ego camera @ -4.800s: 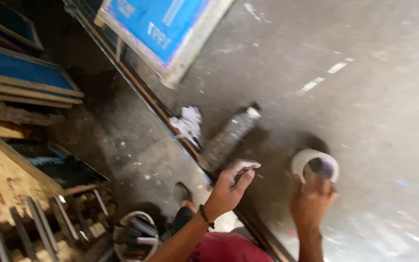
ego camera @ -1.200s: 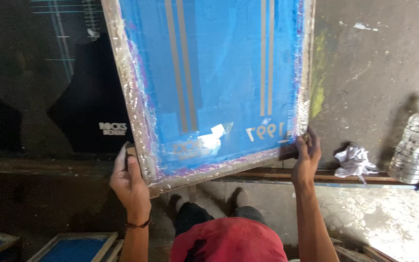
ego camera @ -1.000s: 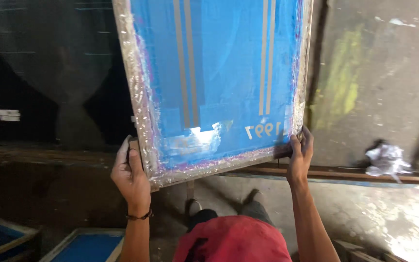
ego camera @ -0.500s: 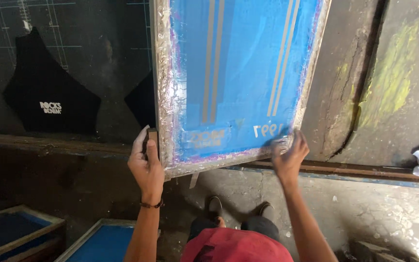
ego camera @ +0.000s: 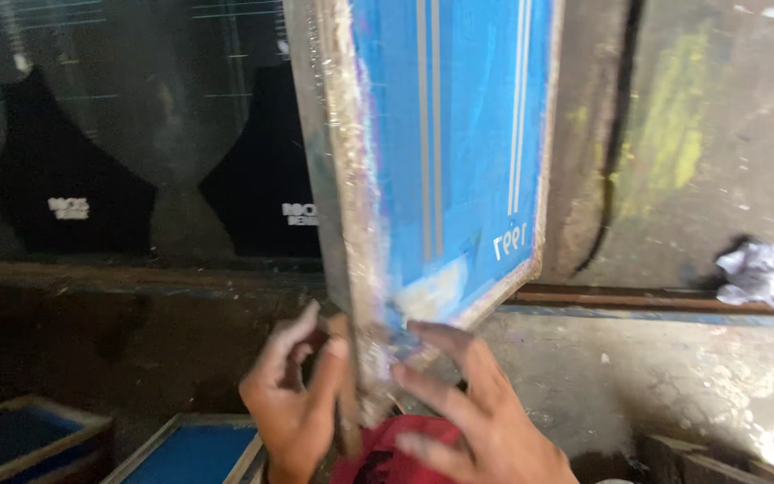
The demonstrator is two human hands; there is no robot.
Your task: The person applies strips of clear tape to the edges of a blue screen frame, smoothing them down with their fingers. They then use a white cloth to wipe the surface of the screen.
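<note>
My left hand is raised in front of me, palm turned inward, fingers curled and thumb pressed forward in a pinching grip. My right hand is up just beside it, back of the hand toward me, fingers spread and stretched up and leftward, pressing flat. Both hands sit close together, nearly meeting at the fingertips. My wrists are mostly out of view below.

Three blue screen frames: one raised, two low; two black cloth pieces; one crumpled rag.
</note>
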